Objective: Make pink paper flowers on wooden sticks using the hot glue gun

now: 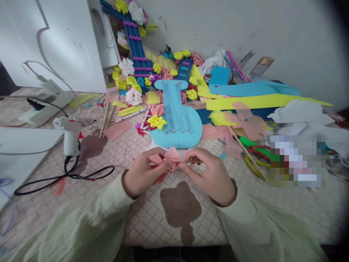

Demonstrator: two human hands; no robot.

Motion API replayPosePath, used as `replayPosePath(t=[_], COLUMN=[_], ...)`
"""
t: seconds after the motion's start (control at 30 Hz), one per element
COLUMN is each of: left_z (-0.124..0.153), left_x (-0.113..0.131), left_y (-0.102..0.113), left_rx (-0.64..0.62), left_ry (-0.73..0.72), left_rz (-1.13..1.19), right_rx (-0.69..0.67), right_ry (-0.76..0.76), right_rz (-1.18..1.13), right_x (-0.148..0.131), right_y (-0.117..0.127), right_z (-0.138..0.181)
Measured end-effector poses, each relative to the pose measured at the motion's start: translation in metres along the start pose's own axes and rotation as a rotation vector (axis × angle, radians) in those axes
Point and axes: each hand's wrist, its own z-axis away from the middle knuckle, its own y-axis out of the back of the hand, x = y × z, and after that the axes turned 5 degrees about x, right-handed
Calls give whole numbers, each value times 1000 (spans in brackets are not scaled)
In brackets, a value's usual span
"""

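Note:
My left hand (148,171) pinches folded pink crepe paper (167,162) near the middle of the table. Opposite it, my right hand (208,173) grips a thin wooden stick (192,161), whose left end meets the pink paper. Just beyond both hands lies a light blue guitar-shaped cutout (177,136) with small pegs along its top and lower part. A yellow paper flower (156,122) sits at its left edge. Fingers partly hide the paper and the stick's tip.
A white glue gun (71,138) with a looped black cable stands at left, near a power strip (40,105). Behind are a dark blue paper guitar (137,51) and crepe flowers. Yellow strips (261,102), scissors (257,151) and a long stick (249,154) lie right.

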Motion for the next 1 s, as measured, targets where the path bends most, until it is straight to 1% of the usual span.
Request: replayPosePath(t=[0.1,0.2,0.27,0.33,0.43,0.5,0.67,0.8,1.0], left_z=[0,-1,-1,0,0,-1,-3,-3,-3], left_x=[1,1,0,-2,-5,-6,-7,-6,-5], left_y=[1,1,0,-2,-4,-5,-5,-4,-5], left_rx=[2,-22,-50,-67,-39,-1,83,95,97], left_ry=[-5,6,50,125,194,176,75,47,58], left_rz=[-15,41,116,186,225,189,50,26,54], right_rx=[-30,-51,-64,-77,-81,-69,-25,1,9], right_ry=[-13,-17,-4,17,44,55,81,94,91], right_rz=[-22,0,17,28,34,45,70,78,90], right_x=[0,0,0,0,0,-1,-3,-3,-3], right_y=[1,1,0,-2,-4,-5,-6,-8,-10], right_z=[0,1,1,2,3,4,4,5,6])
